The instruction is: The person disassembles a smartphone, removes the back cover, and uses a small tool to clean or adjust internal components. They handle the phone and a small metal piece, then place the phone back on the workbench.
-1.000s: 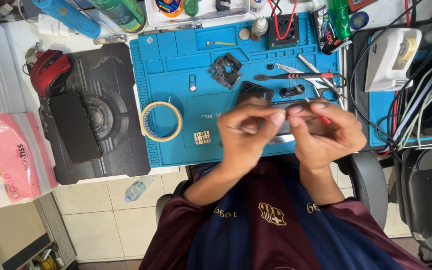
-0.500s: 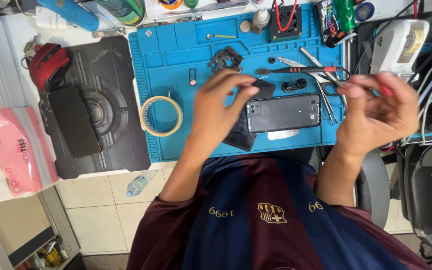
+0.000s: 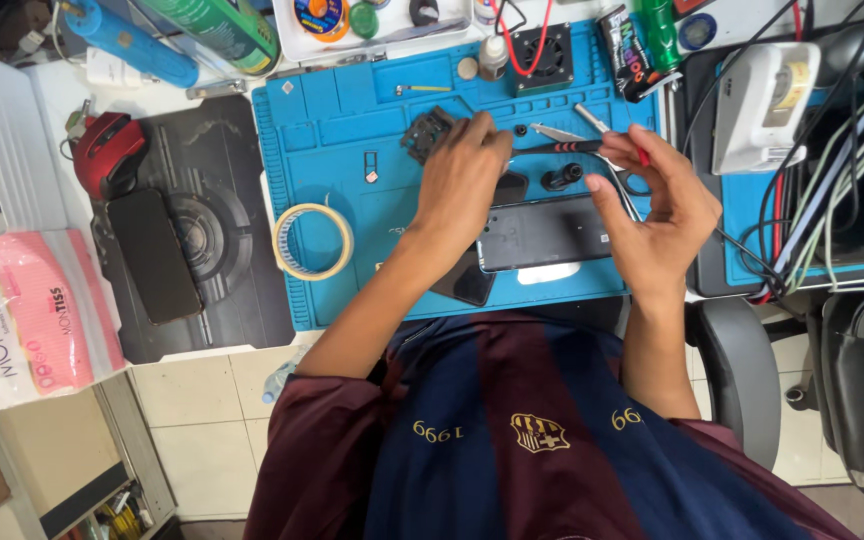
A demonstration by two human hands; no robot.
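A dark phone (image 3: pixel 544 232) with a glossy rectangular face is lying flat on the blue work mat (image 3: pixel 337 150), near its front edge, with a second dark slab (image 3: pixel 464 283) partly tucked under its left end. The left hand (image 3: pixel 462 172) is reaching over the mat with fingers curled together on a small dark part (image 3: pixel 426 133) just beyond the phone. The right hand (image 3: pixel 657 205) is hovering beside the phone's right end, thumb and forefinger pinching a thin red-tipped tool (image 3: pixel 640 152). The left palm is hiding much of that part, so its shape is hard to make out
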